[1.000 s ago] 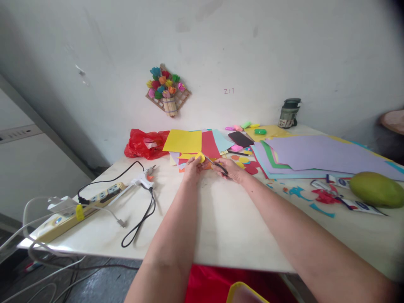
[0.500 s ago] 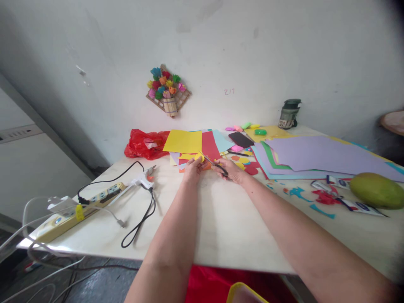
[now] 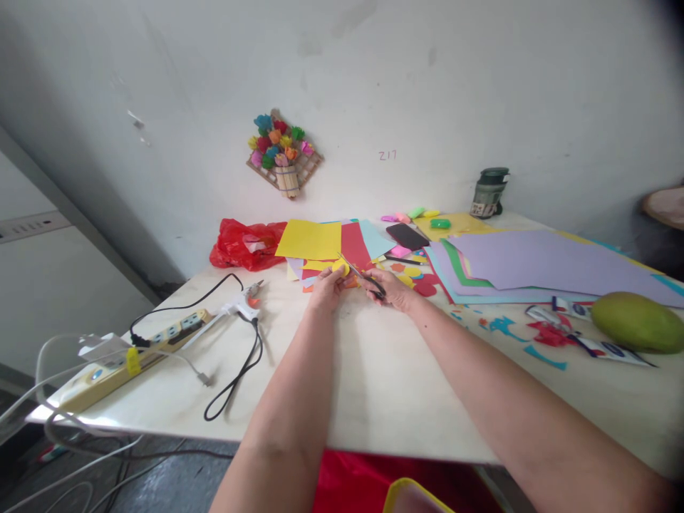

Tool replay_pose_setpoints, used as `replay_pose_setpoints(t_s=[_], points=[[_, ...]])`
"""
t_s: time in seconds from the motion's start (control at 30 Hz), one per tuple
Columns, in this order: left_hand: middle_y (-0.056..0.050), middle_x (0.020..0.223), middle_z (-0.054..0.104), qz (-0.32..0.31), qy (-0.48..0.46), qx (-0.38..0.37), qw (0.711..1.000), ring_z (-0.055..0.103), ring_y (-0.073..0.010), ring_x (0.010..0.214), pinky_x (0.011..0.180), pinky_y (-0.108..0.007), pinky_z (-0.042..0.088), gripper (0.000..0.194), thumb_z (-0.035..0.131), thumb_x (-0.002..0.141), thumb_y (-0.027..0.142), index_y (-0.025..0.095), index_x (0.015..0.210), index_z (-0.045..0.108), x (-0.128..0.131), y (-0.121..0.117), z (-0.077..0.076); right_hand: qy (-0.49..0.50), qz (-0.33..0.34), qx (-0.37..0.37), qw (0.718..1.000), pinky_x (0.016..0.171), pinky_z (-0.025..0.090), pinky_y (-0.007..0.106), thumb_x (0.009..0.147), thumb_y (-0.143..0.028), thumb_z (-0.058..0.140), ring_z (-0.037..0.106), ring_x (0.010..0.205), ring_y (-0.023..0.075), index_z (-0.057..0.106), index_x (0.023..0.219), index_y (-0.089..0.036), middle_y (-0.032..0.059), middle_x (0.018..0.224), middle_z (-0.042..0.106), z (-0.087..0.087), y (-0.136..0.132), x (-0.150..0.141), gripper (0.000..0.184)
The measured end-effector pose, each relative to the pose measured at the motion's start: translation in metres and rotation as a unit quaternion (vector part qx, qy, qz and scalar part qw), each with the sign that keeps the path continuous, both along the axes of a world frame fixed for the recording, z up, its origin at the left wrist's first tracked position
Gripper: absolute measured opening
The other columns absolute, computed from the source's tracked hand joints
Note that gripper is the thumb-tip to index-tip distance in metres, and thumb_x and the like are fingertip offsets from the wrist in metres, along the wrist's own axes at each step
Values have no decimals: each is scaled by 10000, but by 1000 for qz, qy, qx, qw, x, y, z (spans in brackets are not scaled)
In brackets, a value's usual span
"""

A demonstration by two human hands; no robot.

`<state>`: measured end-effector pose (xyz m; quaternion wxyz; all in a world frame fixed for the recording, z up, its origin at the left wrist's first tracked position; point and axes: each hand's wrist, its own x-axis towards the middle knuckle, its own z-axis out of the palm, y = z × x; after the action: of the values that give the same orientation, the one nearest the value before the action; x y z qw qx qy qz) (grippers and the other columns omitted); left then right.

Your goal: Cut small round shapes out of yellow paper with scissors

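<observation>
Between the thumb and fingers of my left hand (image 3: 328, 286) is a small yellow paper piece (image 3: 340, 267) with a rounded edge. My right hand (image 3: 391, 288) grips dark-handled scissors (image 3: 376, 288), whose blades point up and left to the yellow piece. Whether the blades touch it I cannot make out. Just behind the hands lie a yellow paper sheet (image 3: 310, 239) and a red sheet (image 3: 357, 244). Cut paper shapes (image 3: 426, 286) in red, yellow and orange are scattered to the right of my right hand.
On the left are a hot glue gun (image 3: 246, 306) with a looped black cord and a power strip (image 3: 128, 363). A red plastic bag (image 3: 229, 246) sits at the back. To the right are a phone (image 3: 407, 236), stacked coloured paper (image 3: 524, 260), a green mango (image 3: 635, 322) and a bottle (image 3: 489, 193).
The yellow piece has shifted slightly to the right in my left hand, and the scissor blades have moved a little with it. Both arms stay almost in place.
</observation>
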<state>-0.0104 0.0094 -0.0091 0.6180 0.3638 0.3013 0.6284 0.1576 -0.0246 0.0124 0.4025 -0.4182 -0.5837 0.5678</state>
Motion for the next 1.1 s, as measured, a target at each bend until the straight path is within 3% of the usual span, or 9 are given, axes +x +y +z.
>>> replay_pose_setpoints(t_s=[0.27, 0.6, 1.1], points=[[-44, 781, 727, 5, 10, -9, 1000, 724, -206, 827, 836, -322, 561, 218, 843, 651, 224, 156, 765, 670, 1, -2, 2, -1, 7, 10, 1000, 333, 159, 181, 629, -491, 725, 377, 343, 60, 526, 826, -197, -72, 466, 510, 0, 1, 0, 406], [-54, 794, 730, 1, 5, -1, 1000, 720, -195, 799, 807, -303, 563, 172, 818, 675, 206, 147, 756, 678, 1, -2, 2, 1, -7, -1, 1000, 352, 208, 178, 625, -432, 748, 371, 368, 59, 546, 856, -193, -85, 472, 498, 2, -1, -1, 389], [-61, 802, 737, -2, 5, 0, 1000, 725, -201, 808, 796, -300, 562, 211, 829, 660, 225, 138, 772, 673, 0, 0, -1, 1, -5, 12, 1000, 352, 217, 177, 598, -478, 768, 369, 366, 57, 550, 848, -185, -83, 460, 506, -1, 2, -2, 442]])
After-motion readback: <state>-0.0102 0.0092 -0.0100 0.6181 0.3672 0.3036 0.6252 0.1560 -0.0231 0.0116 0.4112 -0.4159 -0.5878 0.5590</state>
